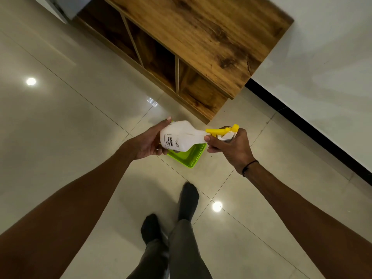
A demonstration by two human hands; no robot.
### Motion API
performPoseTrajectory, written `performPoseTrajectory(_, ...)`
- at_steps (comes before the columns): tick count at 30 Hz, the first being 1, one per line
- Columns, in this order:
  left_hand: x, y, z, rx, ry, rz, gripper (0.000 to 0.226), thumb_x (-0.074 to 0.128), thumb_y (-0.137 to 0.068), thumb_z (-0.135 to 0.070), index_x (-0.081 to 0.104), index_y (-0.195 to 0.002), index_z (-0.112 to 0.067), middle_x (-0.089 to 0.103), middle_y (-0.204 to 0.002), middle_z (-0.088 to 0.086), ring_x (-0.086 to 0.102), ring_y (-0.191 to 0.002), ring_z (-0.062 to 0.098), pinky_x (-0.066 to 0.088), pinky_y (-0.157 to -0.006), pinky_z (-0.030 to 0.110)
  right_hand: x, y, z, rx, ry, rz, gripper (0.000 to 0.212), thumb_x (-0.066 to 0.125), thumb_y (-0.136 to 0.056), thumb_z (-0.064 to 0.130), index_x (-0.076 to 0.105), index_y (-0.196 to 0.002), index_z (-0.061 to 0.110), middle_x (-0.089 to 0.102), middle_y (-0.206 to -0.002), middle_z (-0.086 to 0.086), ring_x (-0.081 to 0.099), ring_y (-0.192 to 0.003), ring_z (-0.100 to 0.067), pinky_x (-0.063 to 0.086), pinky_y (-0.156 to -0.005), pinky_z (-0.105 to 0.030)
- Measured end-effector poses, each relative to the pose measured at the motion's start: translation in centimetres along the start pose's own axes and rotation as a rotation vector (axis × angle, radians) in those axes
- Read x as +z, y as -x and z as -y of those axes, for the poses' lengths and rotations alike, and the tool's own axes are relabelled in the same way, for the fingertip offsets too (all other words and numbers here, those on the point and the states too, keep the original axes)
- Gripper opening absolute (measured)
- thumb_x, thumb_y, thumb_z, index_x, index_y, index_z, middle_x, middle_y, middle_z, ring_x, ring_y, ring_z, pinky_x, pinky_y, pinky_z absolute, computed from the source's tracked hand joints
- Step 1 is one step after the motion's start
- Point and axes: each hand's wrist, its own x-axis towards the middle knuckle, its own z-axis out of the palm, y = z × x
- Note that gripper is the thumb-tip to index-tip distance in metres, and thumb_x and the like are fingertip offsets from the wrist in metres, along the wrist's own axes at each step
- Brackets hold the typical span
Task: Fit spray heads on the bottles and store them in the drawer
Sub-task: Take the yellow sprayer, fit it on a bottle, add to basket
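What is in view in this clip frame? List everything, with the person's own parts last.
bottle: one, white with a printed label, held sideways between both hands
spray head: one, yellow and white, at the bottle's neck
tray: one, bright green, on the floor under the bottle
cabinet: one, brown wood, open compartments, against the wall
floor: pale glossy tiles
left hand: grips the bottle's base
right hand: grips the spray head, dark wristband
legs: two, grey trousers, dark socks

A green plastic tray (189, 158) lies on the glossy tiled floor (70, 121), near a white wall (326, 63) with black skirting (302, 125).
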Motion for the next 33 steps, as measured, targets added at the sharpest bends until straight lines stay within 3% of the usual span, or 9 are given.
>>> performPoseTrajectory(2,-0.2,-0.2,0.5,0.091,0.073,-0.018,0.041,0.066,-0.098,-0.047,0.066,-0.131,-0.023,0.072,-0.119,0.011,0.075,-0.093,0.023,0.066,-0.071,0.031,-0.2,0.0,0.0,0.016,-0.014,-0.023,0.015,0.084,-0.083,0.003,0.080,-0.098,0.005,0.073,-0.086,-0.029,0.073,-0.071,-0.032,0.064,-0.065,-0.035)
performPoseTrajectory(4,-0.8,0.1,0.6,0.188,0.199,0.044,0.056,0.073,-0.091,-0.022,0.057,-0.144,-0.027,0.064,-0.138,0.005,0.067,-0.122,0.026,0.065,-0.093,0.043,-0.5,-0.1,0.1,0.023,-0.021,-0.031,0.015,0.084,-0.083,0.004,0.080,-0.098,0.006,0.072,-0.091,-0.034,0.073,-0.074,-0.035,0.064,-0.064,-0.034)
performPoseTrajectory(6,-1.0,0.6,0.5,0.202,0.300,0.094,0.071,0.074,-0.088,-0.046,0.050,-0.154,-0.032,0.058,-0.151,0.004,0.060,-0.136,0.033,0.057,-0.103,0.060,-0.7,-0.2,0.1,0.012,-0.009,-0.010,0.016,0.084,-0.084,0.004,0.080,-0.100,0.004,0.071,-0.092,-0.034,0.073,-0.073,-0.035,0.064,-0.064,-0.033)
performPoseTrajectory(9,-0.5,0.6,0.1,-0.012,0.173,0.049,0.093,0.048,-0.082,-0.087,0.056,-0.150,-0.025,0.070,-0.139,0.013,0.072,-0.121,0.036,0.062,-0.091,0.056,-0.6,-0.3,-0.1,-0.001,0.022,0.020,0.017,0.083,-0.084,0.003,0.079,-0.100,0.000,0.071,-0.094,-0.035,0.075,-0.070,-0.032,0.064,-0.064,-0.033)
performPoseTrajectory(12,-0.1,0.0,0.9,0.028,0.045,0.016,0.061,0.053,-0.101,-0.063,0.060,-0.141,-0.016,0.072,-0.121,0.017,0.078,-0.089,0.023,0.066,-0.068,0.030,-0.7,-0.4,-0.2,0.000,0.046,0.014,0.018,0.084,-0.084,0.004,0.078,-0.100,0.000,0.073,-0.092,-0.032,0.076,-0.069,-0.032,0.064,-0.064,-0.034)
performPoseTrajectory(17,-1.5,0.1,2.1,0.195,0.198,0.184,0.057,0.068,-0.102,-0.021,0.048,-0.153,-0.035,0.048,-0.158,0.004,0.056,-0.143,0.042,0.059,-0.101,0.059,-1.3,0.0,-0.6,0.044,0.020,0.005,0.018,0.085,-0.084,0.008,0.081,-0.102,0.005,0.076,-0.083,-0.018,0.076,-0.071,-0.029,0.064,-0.064,-0.034)
performPoseTrajectory(21,-0.1,0.2,1.2,-0.032,0.099,0.113,0.073,0.053,-0.094,-0.071,0.054,-0.150,-0.024,0.066,-0.141,0.018,0.075,-0.116,0.037,0.067,-0.080,0.046,-0.9,0.1,-0.7,0.024,0.079,0.026,0.019,0.086,-0.083,0.007,0.077,-0.096,-0.003,0.074,-0.084,-0.023,0.076,-0.065,-0.033,0.064,-0.063,-0.035)
performPoseTrajectory(25,0.2,-0.3,1.5,0.157,0.076,0.055,0.038,0.067,-0.099,-0.031,0.055,-0.135,-0.027,0.064,-0.138,0.007,0.074,-0.117,0.032,0.067,-0.082,0.044,-1.0,0.2,-0.6,0.057,0.002,0.006,0.017,0.084,-0.085,0.008,0.081,-0.101,0.004,0.075,-0.084,-0.026,0.072,-0.071,-0.036,0.063,-0.062,-0.032)
performPoseTrajectory(33,0.3,0.1,1.7,0.274,-0.022,0.104,0.059,0.082,-0.083,-0.008,0.054,-0.129,-0.032,0.067,-0.132,-0.010,0.065,-0.129,0.025,0.061,-0.098,0.058,-1.0,0.6,-1.7,0.195,-0.127,-0.007,0.011,0.084,-0.084,0.007,0.082,-0.094,0.007,0.078,-0.084,-0.017,0.074,-0.068,-0.026,0.063,-0.063,-0.029)
